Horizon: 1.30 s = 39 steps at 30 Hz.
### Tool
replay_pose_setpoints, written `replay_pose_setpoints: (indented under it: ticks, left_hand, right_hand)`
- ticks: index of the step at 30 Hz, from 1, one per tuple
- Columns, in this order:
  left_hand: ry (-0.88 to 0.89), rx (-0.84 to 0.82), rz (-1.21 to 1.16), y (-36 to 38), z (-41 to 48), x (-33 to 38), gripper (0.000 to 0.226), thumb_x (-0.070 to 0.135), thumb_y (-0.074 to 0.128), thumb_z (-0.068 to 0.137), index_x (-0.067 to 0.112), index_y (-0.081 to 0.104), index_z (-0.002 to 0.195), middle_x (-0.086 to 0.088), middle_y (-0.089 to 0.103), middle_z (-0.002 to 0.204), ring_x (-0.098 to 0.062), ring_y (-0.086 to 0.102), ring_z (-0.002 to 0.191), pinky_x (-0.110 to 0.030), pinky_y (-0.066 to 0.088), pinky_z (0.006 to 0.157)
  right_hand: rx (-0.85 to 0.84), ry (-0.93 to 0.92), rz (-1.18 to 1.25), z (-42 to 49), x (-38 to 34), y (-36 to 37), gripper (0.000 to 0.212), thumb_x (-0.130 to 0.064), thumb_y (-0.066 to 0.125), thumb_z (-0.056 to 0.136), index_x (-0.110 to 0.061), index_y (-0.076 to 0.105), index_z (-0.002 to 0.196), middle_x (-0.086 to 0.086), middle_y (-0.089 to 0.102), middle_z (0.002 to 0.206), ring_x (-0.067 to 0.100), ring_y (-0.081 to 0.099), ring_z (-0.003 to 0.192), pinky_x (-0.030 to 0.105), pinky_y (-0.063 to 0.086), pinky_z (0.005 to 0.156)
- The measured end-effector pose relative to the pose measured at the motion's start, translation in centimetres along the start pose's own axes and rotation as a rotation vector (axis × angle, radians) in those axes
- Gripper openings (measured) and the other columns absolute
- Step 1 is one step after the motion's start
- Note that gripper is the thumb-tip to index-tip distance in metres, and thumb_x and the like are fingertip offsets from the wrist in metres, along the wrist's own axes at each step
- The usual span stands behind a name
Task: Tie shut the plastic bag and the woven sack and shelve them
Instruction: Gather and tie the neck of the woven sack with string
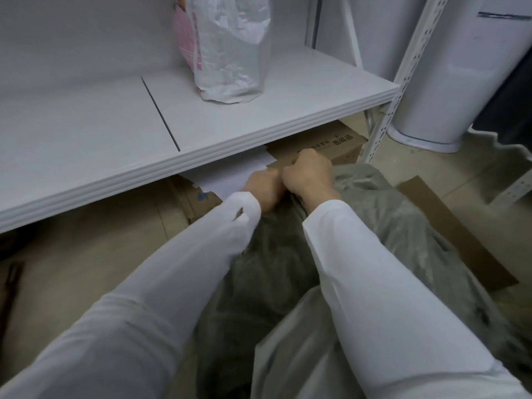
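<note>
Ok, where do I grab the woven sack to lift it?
Its bunched neck, from above on the near side, where the left hand and right hand grip now. The woven sack slumps wide and loose on the floor: probably no firm hold.

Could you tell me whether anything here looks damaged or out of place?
The left sleeve has what looks like a small tear near the cuff. A loose white sheet juts out over the cardboard box under the shelf. The woven sack looks intact.
</note>
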<state>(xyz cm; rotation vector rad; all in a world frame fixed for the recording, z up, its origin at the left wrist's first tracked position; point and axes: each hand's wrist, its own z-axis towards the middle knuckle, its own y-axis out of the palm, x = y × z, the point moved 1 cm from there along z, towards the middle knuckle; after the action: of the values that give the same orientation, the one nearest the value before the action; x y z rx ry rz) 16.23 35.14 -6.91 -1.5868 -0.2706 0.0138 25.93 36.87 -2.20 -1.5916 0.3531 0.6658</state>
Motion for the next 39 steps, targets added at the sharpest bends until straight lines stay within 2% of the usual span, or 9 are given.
replay_pose_setpoints:
  ticks: [3, 6, 7, 11, 13, 25, 29, 33, 39]
  left_hand:
    - [0.05, 0.163, 0.005, -2.1, -0.7, -5.1, 0.021, 0.02, 0.044, 0.095, 0.015, 0.054, 0.113, -0.018, 0.057, 0.113, -0.038, 0.056, 0.106, -0.04, 0.042, 0.082]
    - [-0.089, 0.278, -0.107, -4.2, -2.0, -10.5, 0.021, 0.013, 0.045, 0.089, 0.013, 0.055, 0.107, -0.021, 0.059, 0.107, -0.039, 0.057, 0.099, -0.038, 0.042, 0.079]
    - [-0.13, 0.31, -0.142, -5.0, -2.7, -11.5, 0.022, 0.011, 0.044, 0.088, 0.012, 0.055, 0.107, -0.022, 0.06, 0.106, -0.04, 0.057, 0.097, -0.04, 0.044, 0.079]
    - [-0.236, 0.462, -0.274, -8.4, -6.1, -15.4, 0.022, 0.011, 0.042, 0.083, 0.01, 0.057, 0.1, -0.023, 0.061, 0.1, -0.04, 0.058, 0.09, -0.041, 0.048, 0.079]
    - [-0.281, 0.543, -0.306, -10.0, -8.0, -17.2, 0.021, 0.007, 0.042, 0.084, 0.007, 0.057, 0.098, -0.024, 0.062, 0.101, -0.039, 0.057, 0.091, -0.036, 0.045, 0.076]
    - [-0.276, 0.746, -0.237, -14.4, -24.5, -22.0, 0.025, -0.002, 0.041, 0.085, -0.002, 0.059, 0.103, -0.024, 0.066, 0.103, -0.042, 0.058, 0.095, -0.026, 0.029, 0.068]
    - [-0.331, 0.853, -0.208, -16.2, -28.1, -24.4, 0.024, 0.019, 0.044, 0.087, 0.007, 0.06, 0.099, -0.013, 0.068, 0.099, -0.037, 0.061, 0.094, -0.036, 0.042, 0.073]
    - [-0.404, 0.957, -0.113, -17.3, -31.9, -26.9, 0.015, 0.019, 0.051, 0.09, 0.005, 0.057, 0.091, -0.012, 0.065, 0.091, -0.035, 0.059, 0.085, -0.033, 0.032, 0.065]
    - [-0.493, 1.086, -0.179, -18.7, -37.5, -28.6, 0.014, 0.018, 0.053, 0.089, 0.004, 0.054, 0.086, -0.007, 0.061, 0.085, -0.021, 0.055, 0.08, -0.029, 0.04, 0.069]
  right_hand:
    - [-0.062, -0.035, -0.099, 0.0, -0.5, 0.6, 0.03, -0.039, 0.064, 0.078, -0.015, 0.056, 0.095, 0.016, 0.058, 0.122, 0.039, 0.046, 0.12, 0.051, 0.041, 0.101]
    - [-0.256, 0.07, -0.314, -0.9, -1.2, 1.2, 0.1, -0.06, 0.082, 0.05, -0.014, 0.047, 0.132, 0.014, 0.047, 0.139, 0.039, 0.04, 0.131, 0.056, 0.034, 0.107]
    - [-0.312, 0.075, -0.375, -1.3, -1.4, 1.3, 0.104, -0.056, 0.085, 0.049, -0.014, 0.045, 0.135, 0.014, 0.046, 0.14, 0.038, 0.041, 0.131, 0.055, 0.034, 0.107]
    - [-0.322, -0.133, -0.363, -2.3, -4.0, 2.2, 0.038, -0.02, 0.064, 0.085, -0.009, 0.058, 0.12, 0.014, 0.058, 0.129, 0.033, 0.056, 0.117, 0.038, 0.046, 0.095]
    - [-0.303, -0.293, -0.328, -2.9, -6.5, 3.0, 0.026, -0.016, 0.055, 0.088, -0.007, 0.061, 0.112, 0.017, 0.06, 0.124, 0.033, 0.058, 0.112, 0.033, 0.046, 0.088]
    - [-0.179, -0.765, 0.175, -12.9, -20.0, 4.6, 0.013, -0.012, 0.056, 0.091, -0.002, 0.065, 0.093, 0.019, 0.067, 0.102, 0.034, 0.057, 0.102, 0.026, 0.031, 0.07]
    - [-0.208, -0.863, 0.322, -16.2, -22.4, 5.3, 0.008, -0.01, 0.058, 0.089, -0.007, 0.061, 0.082, 0.007, 0.066, 0.087, 0.02, 0.056, 0.085, 0.021, 0.026, 0.061]
    - [-0.332, -0.932, 0.483, -19.2, -24.9, 6.1, 0.032, -0.007, 0.059, 0.088, -0.022, 0.048, 0.063, -0.014, 0.055, 0.069, -0.008, 0.052, 0.062, 0.009, 0.035, 0.054]
    - [-0.429, -0.977, 0.614, -21.9, -27.5, 8.8, 0.013, -0.009, 0.061, 0.088, 0.001, 0.062, 0.081, 0.004, 0.065, 0.078, 0.012, 0.059, 0.075, 0.025, 0.044, 0.067]
